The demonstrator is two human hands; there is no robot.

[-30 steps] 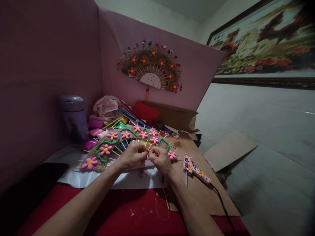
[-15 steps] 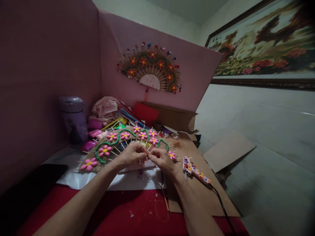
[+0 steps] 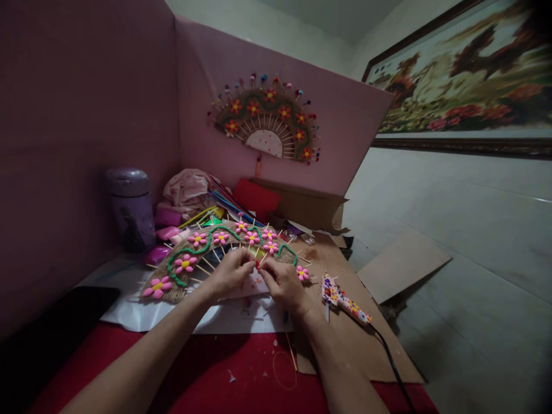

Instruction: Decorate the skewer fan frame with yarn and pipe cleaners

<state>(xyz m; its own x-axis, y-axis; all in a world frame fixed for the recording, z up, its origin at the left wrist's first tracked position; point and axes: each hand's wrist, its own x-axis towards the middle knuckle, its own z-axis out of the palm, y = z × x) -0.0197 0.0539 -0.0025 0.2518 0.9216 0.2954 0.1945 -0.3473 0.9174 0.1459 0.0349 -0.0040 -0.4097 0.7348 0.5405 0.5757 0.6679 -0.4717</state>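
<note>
My left hand point(image 3: 233, 271) and my right hand point(image 3: 282, 280) are raised over the lower middle of a fan-shaped craft point(image 3: 202, 248). Their fingertips pinch close together at a small red piece point(image 3: 257, 264), perhaps soft clay; its exact shape is too small to tell. Wound twine and thin wooden sticks make up the fan, with pink yellow-centred flowers point(image 3: 185, 263) and a wavy green strip point(image 3: 210, 234) on it. Behind my hands, part of its pale base point(image 3: 250, 287) is hidden.
A flower-patterned glue gun point(image 3: 345, 302) lies on cardboard point(image 3: 366, 351) at the right, its black cable trailing forward. A purple flask point(image 3: 131, 213) stands at the left. A second fan point(image 3: 267, 123) hangs on the pink board behind. White sheeting point(image 3: 125, 313) covers part of the red tablecloth point(image 3: 202, 379).
My fingertips have parted slightly, and the small red piece now shows between them. The right hand's fingers sit a little lower. The view has shifted slightly.
</note>
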